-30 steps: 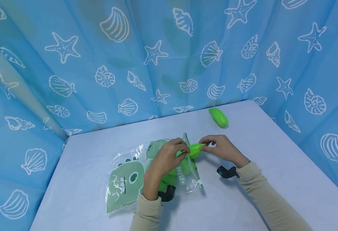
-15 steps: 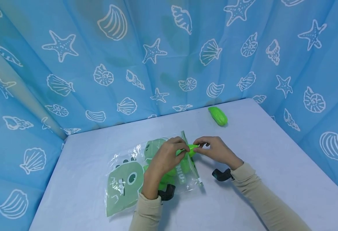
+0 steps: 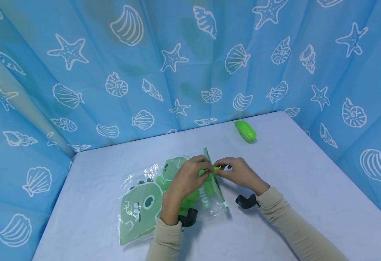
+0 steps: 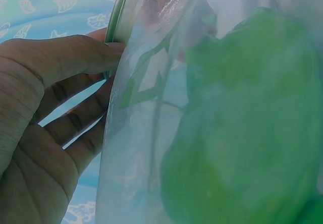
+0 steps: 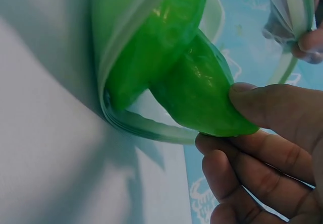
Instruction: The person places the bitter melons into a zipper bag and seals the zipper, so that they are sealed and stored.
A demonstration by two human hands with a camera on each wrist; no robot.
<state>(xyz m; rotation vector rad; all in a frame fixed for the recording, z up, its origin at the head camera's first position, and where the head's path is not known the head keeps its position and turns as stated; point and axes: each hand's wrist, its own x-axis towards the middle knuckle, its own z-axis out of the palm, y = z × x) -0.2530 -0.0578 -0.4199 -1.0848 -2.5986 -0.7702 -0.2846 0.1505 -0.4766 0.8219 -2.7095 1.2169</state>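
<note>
A clear zip bag [image 3: 143,204] printed with a green dinosaur lies mid-table, its mouth toward the right. My left hand [image 3: 188,177] pinches the zip edge between thumb and fingers; the left wrist view shows the strip [image 4: 118,19] at its fingertips. At the open mouth my right hand [image 3: 239,174] pinches one end of a shiny green pepper-shaped piece [image 5: 202,93]. Most of that piece is inside the bag, beside another glossy green piece [image 5: 166,32]. Larger green shapes [image 4: 247,123] show blurred through the plastic.
A long bright green piece [image 3: 246,131], cucumber-like, lies near the back edge of the white table [image 3: 291,156]. A blue curtain [image 3: 190,79] with white shells and starfish hangs behind and at both sides.
My right hand has moved left and slightly down with the green pepper-shaped piece, which has gone deeper into the bag's mouth. My left hand keeps its hold on the bag's edge.
</note>
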